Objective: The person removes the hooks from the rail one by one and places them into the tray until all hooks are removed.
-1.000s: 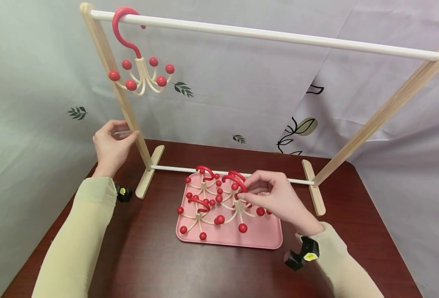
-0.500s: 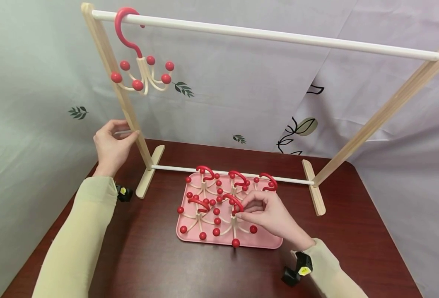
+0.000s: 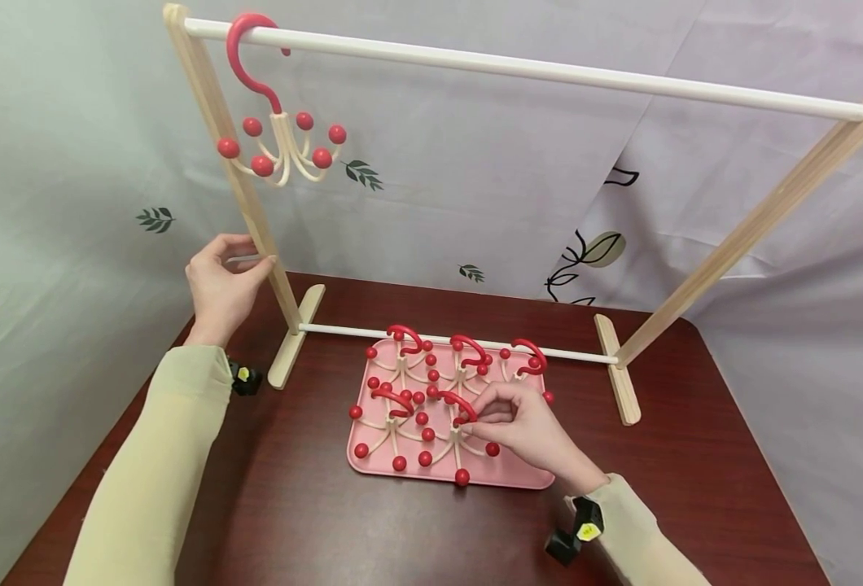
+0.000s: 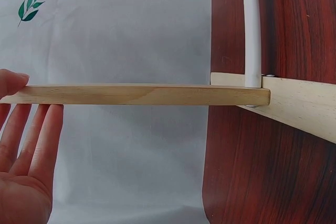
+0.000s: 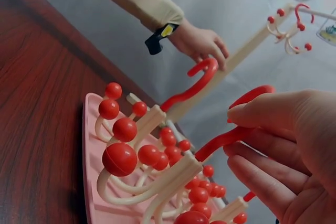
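My left hand (image 3: 219, 281) grips the left wooden post (image 4: 142, 95) of a rack, thumb on one side and fingertips on the other. Low over a pink tray (image 3: 508, 476), my right hand (image 3: 515, 423) pinches the red hook of a multi-arm hanger (image 5: 170, 179). That hanger has a cream stem and curved arms tipped with red balls; it stands upright at the tray's front middle. Several matching hangers share the tray, such as the front-left hanger (image 3: 392, 431). One more hanger (image 3: 282, 138) hangs by its hook near the left end of the white top rail (image 3: 519, 69).
The rack's right post (image 3: 754, 224) leans outward beyond the tray. A white lower bar (image 3: 351, 332) runs just behind the tray, between two wooden feet. All stand on a dark red-brown table (image 3: 300, 505) before a pale leaf-printed cloth (image 3: 431, 195).
My right hand has brought the hanger down and slightly left to the tray's front, uncovering the hangers behind. My left hand keeps its grip on the post. The hung hanger sways slightly.
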Motion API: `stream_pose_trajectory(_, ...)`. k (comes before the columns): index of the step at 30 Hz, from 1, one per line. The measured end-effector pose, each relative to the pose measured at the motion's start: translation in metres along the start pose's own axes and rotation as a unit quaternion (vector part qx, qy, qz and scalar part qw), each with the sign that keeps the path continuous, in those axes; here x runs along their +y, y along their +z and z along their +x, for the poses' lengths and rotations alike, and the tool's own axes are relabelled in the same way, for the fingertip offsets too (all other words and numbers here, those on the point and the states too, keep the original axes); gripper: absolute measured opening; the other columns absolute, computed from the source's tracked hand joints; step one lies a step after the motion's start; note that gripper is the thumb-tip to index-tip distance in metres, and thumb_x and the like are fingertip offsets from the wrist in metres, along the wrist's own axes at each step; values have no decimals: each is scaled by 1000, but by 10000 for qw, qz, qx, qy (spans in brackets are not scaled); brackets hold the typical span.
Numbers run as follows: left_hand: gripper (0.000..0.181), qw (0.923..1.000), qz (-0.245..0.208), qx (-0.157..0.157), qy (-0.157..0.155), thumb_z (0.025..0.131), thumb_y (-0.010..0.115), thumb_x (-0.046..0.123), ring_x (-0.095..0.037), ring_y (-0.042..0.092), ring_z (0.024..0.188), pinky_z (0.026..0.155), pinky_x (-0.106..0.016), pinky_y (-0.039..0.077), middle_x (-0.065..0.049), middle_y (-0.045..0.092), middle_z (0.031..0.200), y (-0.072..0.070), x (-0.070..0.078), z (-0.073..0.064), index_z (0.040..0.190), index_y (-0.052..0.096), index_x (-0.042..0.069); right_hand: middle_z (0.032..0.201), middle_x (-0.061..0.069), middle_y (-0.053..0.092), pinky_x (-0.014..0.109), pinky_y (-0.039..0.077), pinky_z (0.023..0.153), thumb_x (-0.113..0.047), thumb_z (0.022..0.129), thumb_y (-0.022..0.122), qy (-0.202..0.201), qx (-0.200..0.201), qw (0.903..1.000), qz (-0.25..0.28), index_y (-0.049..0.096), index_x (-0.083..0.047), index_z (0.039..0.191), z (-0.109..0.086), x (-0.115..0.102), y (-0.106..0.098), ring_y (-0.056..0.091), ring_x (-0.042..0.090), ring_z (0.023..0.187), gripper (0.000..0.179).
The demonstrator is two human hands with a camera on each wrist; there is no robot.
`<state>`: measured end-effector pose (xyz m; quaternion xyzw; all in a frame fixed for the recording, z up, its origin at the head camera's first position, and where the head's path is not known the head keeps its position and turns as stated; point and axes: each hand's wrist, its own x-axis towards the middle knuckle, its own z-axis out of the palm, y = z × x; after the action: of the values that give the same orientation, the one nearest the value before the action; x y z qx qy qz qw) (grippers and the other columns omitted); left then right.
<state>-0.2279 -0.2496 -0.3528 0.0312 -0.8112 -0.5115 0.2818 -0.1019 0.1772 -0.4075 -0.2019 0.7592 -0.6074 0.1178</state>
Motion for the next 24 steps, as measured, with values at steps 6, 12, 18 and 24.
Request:
stream_pose_trajectory(6, 33, 10000, 20, 28, 29, 87, 82, 22, -2, 69, 87, 78, -20, 57, -6, 73, 108, 0, 0, 0, 116, 72, 10, 102, 19, 70, 34, 59, 84, -3, 84, 83, 90, 135, 9999, 5, 68, 2, 100, -2, 7, -3, 74, 27, 92, 23)
stream_pose_trajectory(12, 33, 10000, -34, 62, 59, 87, 83, 20, -1, 69, 86, 76, -17, 56, -5, 73, 107, 0, -2, 0, 116, 72, 9, 107, 16, 70, 33, 59, 85, -2, 85, 83, 100, 237, 9996, -66, 69, 0, 108, -5, 12, -6, 72, 29, 96, 28)
stream_pose_trajectory(18, 33, 9999, -94, 57, 59, 86, 83, 18, 0, 69, 85, 75, -16, 56, -4, 73, 106, 0, -1, -1, 116, 72, 8, 113, 16, 72, 40, 58, 88, 1, 82, 84, -167, 330, 9991, 185, 70, -2, 118, -7, 2, -9, 70, 39, 102, 39)
stream_pose_trajectory(24, 33, 9999, -89, 61, 76, 86, 83, 18, -1, 69, 85, 76, -17, 56, -5, 73, 107, 1, 0, -1, 116, 72, 7, 116, 14, 70, 43, 57, 89, 1, 81, 85, -648, 531, 9963, 188, 72, -4, 118, -6, -17, -14, 71, 34, 103, 40)
